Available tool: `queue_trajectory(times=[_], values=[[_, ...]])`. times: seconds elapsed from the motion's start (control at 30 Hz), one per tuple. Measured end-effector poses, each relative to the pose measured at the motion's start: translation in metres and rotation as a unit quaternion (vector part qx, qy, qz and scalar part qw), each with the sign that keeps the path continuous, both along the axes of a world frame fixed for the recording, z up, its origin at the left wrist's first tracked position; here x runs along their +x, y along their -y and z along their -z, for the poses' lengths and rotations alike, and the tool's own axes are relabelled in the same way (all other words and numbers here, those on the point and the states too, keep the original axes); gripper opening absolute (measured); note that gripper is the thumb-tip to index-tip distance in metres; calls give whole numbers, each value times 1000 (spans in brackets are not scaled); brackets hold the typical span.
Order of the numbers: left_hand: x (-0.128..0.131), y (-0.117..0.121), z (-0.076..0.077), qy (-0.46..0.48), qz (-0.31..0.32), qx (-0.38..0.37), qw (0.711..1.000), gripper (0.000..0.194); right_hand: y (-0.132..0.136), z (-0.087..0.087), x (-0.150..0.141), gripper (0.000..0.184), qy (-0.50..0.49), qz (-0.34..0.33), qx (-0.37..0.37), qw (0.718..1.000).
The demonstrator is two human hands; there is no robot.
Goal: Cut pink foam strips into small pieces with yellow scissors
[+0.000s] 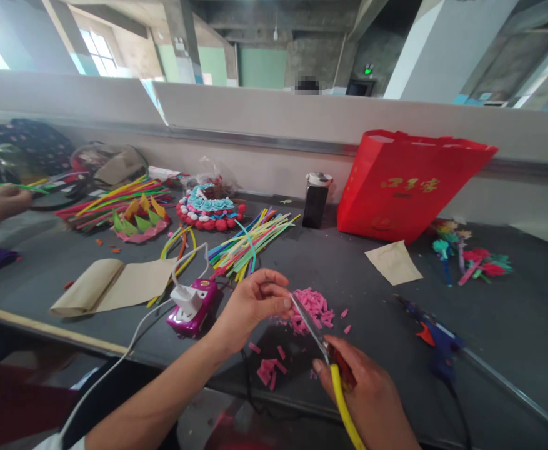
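Observation:
My left hand [257, 301] is closed in a pinch near the table's front edge. What lies between its thumb and fingertips is too small to make out. My right hand [370, 384] grips scissors [310, 326] with a yellow handle and a red one, their blades pointing up and left. The blade tips reach the pinching fingertips of my left hand. Just behind the blades is a heap of small pink cut pieces [318, 306]. A smaller group of pink pieces [269, 370] lies below my left hand, close to the table edge.
A purple power strip [208, 294] with a white charger stands left. Behind are pipe-cleaner-like coloured strips [259, 240], a decorated ring [212, 209], a bottle [315, 206] and a red bag [405, 181]. A glue gun [442, 350] lies right. Another person's hand [2, 203] is far left.

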State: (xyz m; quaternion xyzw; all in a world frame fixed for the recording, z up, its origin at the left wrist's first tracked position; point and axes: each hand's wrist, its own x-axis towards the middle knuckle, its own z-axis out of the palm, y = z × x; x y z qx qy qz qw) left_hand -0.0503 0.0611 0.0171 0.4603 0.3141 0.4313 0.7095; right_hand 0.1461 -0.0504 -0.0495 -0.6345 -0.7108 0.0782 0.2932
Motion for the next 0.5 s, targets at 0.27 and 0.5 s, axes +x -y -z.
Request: queue_trajectory(times=[0.27,0.5], values=[[-2,0,-1,-44,-2,3,999,30,-1,5,3,20,-14,-20,-10,1000],[-4,-2,-1,-53,60,-18,997,21,0,5,1,20,-30,-9,12,999]])
